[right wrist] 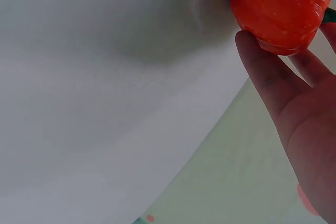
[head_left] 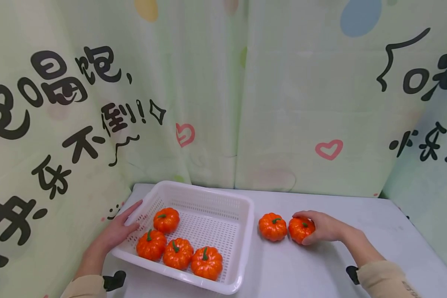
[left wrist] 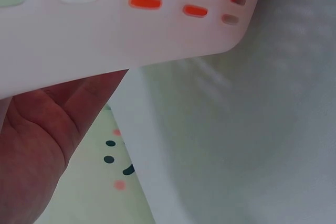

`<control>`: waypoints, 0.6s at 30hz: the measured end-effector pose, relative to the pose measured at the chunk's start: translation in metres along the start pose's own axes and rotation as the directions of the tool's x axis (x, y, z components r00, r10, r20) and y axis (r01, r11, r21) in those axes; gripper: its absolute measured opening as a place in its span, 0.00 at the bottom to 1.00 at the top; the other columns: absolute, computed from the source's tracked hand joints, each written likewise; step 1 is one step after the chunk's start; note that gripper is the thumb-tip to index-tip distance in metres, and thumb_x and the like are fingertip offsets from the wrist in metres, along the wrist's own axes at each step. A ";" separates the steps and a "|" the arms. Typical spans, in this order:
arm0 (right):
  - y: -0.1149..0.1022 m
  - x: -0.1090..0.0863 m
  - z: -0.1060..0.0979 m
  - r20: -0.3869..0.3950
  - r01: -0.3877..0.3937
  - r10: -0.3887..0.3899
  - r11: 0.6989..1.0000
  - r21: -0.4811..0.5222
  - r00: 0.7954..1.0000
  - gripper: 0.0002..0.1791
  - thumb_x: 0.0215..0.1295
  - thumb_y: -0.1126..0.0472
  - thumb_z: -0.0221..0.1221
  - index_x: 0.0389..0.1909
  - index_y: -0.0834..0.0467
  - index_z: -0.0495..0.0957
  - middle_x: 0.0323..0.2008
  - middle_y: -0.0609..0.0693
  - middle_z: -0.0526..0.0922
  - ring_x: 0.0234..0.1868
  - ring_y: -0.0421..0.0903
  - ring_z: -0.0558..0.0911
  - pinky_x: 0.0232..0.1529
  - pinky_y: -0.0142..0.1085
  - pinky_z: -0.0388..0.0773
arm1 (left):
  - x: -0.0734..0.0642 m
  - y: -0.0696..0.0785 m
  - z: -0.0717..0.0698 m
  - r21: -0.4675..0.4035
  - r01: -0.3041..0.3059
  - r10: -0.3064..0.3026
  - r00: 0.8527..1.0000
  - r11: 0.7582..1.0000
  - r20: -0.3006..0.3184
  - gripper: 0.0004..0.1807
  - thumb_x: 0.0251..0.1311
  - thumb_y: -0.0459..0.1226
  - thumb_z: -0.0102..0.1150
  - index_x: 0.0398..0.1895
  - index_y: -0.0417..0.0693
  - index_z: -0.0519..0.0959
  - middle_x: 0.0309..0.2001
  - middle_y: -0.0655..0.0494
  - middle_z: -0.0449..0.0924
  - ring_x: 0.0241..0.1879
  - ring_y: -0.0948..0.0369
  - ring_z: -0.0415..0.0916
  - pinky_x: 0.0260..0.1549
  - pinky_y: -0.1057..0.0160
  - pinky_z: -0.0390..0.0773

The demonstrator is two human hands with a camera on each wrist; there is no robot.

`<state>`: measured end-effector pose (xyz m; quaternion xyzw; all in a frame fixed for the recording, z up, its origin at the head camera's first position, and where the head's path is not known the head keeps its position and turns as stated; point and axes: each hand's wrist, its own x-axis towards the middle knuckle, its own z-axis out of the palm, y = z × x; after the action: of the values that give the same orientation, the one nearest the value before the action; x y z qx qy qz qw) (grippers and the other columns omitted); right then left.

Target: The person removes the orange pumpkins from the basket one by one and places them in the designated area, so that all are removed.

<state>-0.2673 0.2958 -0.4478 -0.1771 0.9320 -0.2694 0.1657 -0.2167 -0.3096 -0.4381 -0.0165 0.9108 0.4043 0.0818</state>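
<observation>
My right hand (head_left: 325, 226) grips a small orange pumpkin (head_left: 300, 230) with a green stem, thumb on the near side and fingers over the far side. In the right wrist view the same pumpkin (right wrist: 281, 11) sits against the fingers. Just left of it stands another pumpkin (head_left: 272, 227). My left hand (head_left: 113, 234) holds the left side of a white plastic basket (head_left: 247, 231), thumb over the rim and fingers along the outside. Its palm shows below the basket wall (left wrist: 105, 35) in the left wrist view. Several pumpkins (head_left: 178, 253) lie in the basket's left and near part.
A white table (head_left: 287, 273) carries everything. Pale green curtains (head_left: 275, 103) with black writing and pink hearts hang behind it and on both sides. Within the basket, bare perforated floor (head_left: 205, 227) shows toward the back and right.
</observation>
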 end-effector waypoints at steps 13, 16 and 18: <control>-0.003 -0.006 0.001 -0.008 0.041 -0.041 0.999 0.006 0.999 0.44 0.48 0.56 0.77 0.68 0.59 0.71 0.63 0.63 0.72 0.61 0.65 0.70 0.53 0.62 0.77 | -0.003 -0.002 0.000 0.014 -0.017 0.017 1.000 1.000 -0.011 0.39 0.72 0.38 0.54 0.82 0.53 0.50 0.76 0.29 0.48 0.69 0.30 0.55 0.54 0.35 0.75; -0.004 -0.009 -0.005 -0.016 0.052 -0.052 0.999 0.018 0.999 0.45 0.50 0.55 0.76 0.70 0.59 0.70 0.66 0.65 0.69 0.61 0.67 0.70 0.53 0.62 0.77 | -0.001 -0.002 0.000 0.008 -0.025 0.025 1.000 1.000 -0.013 0.39 0.72 0.38 0.54 0.82 0.54 0.50 0.76 0.29 0.48 0.69 0.30 0.56 0.51 0.39 0.79; -0.005 -0.011 -0.011 -0.025 0.059 -0.059 0.998 0.021 0.998 0.45 0.51 0.54 0.76 0.71 0.59 0.69 0.67 0.65 0.68 0.61 0.69 0.69 0.52 0.62 0.78 | 0.000 -0.003 -0.001 0.006 -0.032 0.032 0.999 0.999 -0.014 0.39 0.72 0.38 0.54 0.82 0.54 0.50 0.76 0.29 0.48 0.68 0.30 0.56 0.49 0.41 0.81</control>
<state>-0.2604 0.3010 -0.4337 -0.1993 0.9253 -0.2865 0.1482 -0.2168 -0.3120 -0.4394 -0.0043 0.9128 0.4026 0.0689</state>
